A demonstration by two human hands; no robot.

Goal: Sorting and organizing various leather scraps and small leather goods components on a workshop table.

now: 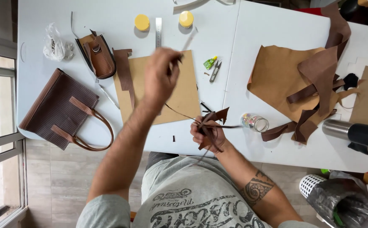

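While the right hand (209, 131) pinches a small dark-brown leather piece (213, 118) at centre frame, the left hand (160, 78) draws its thin brown thread (181, 113) taut upward; stitching looks underway, unfinished.

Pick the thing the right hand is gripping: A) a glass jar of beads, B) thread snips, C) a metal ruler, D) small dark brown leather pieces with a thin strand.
D: the right hand is closed around dark brown leather pieces, with a thin strand running up toward the raised left hand; the ruler, jar and thread snips lie untouched on the white table.
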